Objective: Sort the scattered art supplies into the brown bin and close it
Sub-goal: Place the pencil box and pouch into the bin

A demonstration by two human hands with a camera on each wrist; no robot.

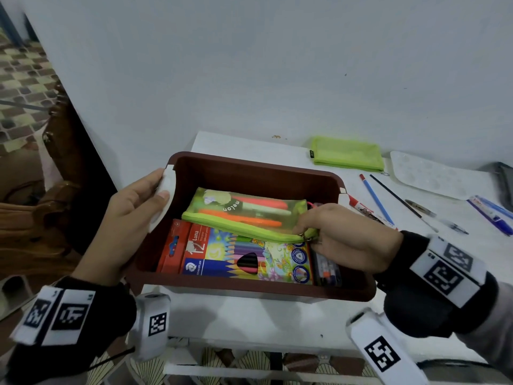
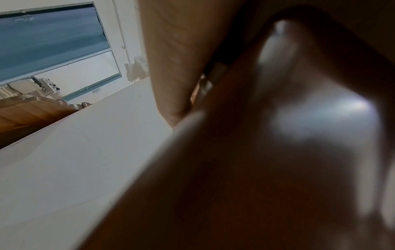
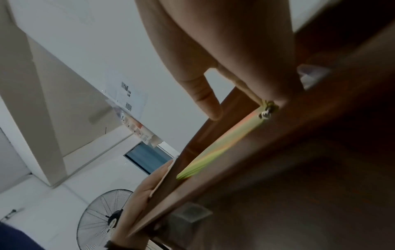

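White painted wall backs a white surface where an open brown plastic bin sits near the front edge. Over its right side the right hand pinches the zipper-end corner of a lime-green translucent zip pouch of orange and pink markers, thumb and fingers closed on the fabric beside the metal pull. That pouch lies inside the bin, tilted across a flat cardboard box of Luna coloured pencils, a slim red box at the left and a dark pack at the right. Soft and light, it will likely sag and its markers shift, so a corner or the zipper edge looks the surest hold. The left hand grips the white clip handle on the bin's left wall, thumb on top, fingers behind.

Outside, to the right, a second lime-green mesh pouch, a blue pencil, a thin black pencil, several pens and a white plastic palette lie scattered. No lid is visible. The stacked boxes leave little depth, which may hinder closing.
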